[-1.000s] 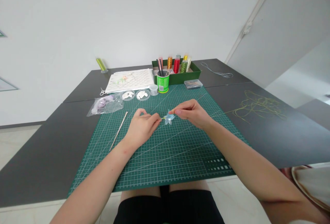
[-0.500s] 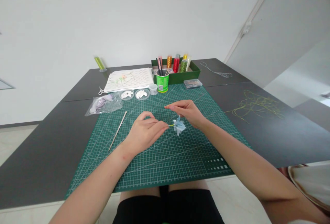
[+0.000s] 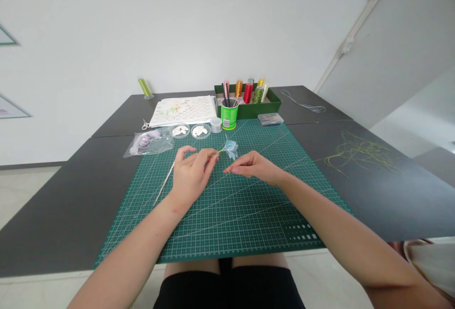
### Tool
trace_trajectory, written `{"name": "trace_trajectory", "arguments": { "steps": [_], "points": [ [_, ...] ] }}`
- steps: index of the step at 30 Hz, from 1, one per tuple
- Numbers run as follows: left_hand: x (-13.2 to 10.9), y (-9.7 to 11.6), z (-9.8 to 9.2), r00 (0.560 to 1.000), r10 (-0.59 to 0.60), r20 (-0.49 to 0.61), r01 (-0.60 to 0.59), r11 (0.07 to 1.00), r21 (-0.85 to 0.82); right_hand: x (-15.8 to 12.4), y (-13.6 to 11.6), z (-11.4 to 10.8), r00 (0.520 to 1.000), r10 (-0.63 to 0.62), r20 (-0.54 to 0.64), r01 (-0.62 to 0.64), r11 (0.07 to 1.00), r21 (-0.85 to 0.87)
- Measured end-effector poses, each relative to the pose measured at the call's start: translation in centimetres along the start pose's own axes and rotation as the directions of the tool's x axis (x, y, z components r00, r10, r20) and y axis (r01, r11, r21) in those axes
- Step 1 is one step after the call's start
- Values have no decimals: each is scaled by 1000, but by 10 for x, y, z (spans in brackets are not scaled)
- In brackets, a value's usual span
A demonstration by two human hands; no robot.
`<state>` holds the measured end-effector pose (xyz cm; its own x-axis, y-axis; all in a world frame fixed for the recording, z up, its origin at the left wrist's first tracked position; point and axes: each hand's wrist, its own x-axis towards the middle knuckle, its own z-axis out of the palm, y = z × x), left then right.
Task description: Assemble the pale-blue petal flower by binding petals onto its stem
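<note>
Over the green cutting mat (image 3: pixel 227 233), my left hand (image 3: pixel 194 171) pinches a pale blue fabric flower (image 3: pixel 231 148) by its short yellow-green stem. The petals point away to the right, past the fingertips. My right hand (image 3: pixel 254 167) is closed in a pinch just below and to the right of the flower, apart from it; whatever lies between its fingertips is too fine to make out. Partly behind my left hand lies a thin silver metal tool (image 3: pixel 164 185) on the mat.
Behind the hands stand a green can (image 3: pixel 229 115) of pens, a green box (image 3: pixel 263 108) of thread spools, dishes of white pieces (image 3: pixel 201 131) and paper sheets (image 3: pixel 188 110). A plastic bag (image 3: pixel 149 142) lies left; loose yellow-green thread (image 3: pixel 359 155) spreads right.
My left hand has turned and lifted the flower up and away to the left. My right hand has come lower, from above the flower to below it.
</note>
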<state>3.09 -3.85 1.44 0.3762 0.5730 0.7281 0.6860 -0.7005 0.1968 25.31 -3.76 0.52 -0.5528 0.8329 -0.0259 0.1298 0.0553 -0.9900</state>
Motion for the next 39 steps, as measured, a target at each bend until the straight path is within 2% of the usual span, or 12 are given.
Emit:
{"name": "trace_trajectory", "arguments": {
  "steps": [9, 12, 15, 17, 19, 22, 24, 26, 29, 32, 35, 39],
  "points": [
    [-1, -1, 3, 996, -66, 54, 68, 997, -44, 0, 3, 1, 1000, -17, 5, 16, 994, 107],
    [3, -1, 3, 977, -200, 74, 208, 970, -125, 3, 6, 1, 993, -20, -112, 53, 954, 294],
    [7, -2, 3, 916, -377, 135, 401, 868, -294, 7, 10, -5, 954, 58, -295, 89, 882, 463],
    [9, -2, 3, 854, -471, 220, 518, 731, -444, 10, 15, -11, 902, 139, -408, 60, 897, 437],
    [10, -3, 4, 803, -517, 296, 586, 594, -552, 12, 21, -19, 796, 150, -586, 6, 967, 256],
    [11, -4, 5, 775, -535, 336, 610, 496, -618, 14, 29, -26, 581, -108, -806, -69, 981, -181],
    [10, -4, 6, 769, -536, 348, 612, 461, -642, 14, 29, -25, 517, -278, -810, -68, 930, -363],
    [10, -3, 7, 767, -530, 363, 611, 428, -666, 13, 26, -18, 559, -341, -756, 25, 918, -395],
    [10, -2, 9, 768, -504, 395, 606, 374, -702, 10, 16, 1, 774, -309, -553, 235, 951, -202],
    [9, -2, 12, 757, -499, 423, 613, 314, -725, 2, 5, 18, 941, -225, -252, 239, 970, 30],
    [9, -4, 15, 729, -519, 446, 630, 255, -733, -7, -4, 28, 982, -156, -102, 141, 980, -139],
    [9, -6, 19, 696, -515, 501, 649, 151, -745, -14, -9, 37, 973, -230, -14, 194, 850, -489]
  ]
}}
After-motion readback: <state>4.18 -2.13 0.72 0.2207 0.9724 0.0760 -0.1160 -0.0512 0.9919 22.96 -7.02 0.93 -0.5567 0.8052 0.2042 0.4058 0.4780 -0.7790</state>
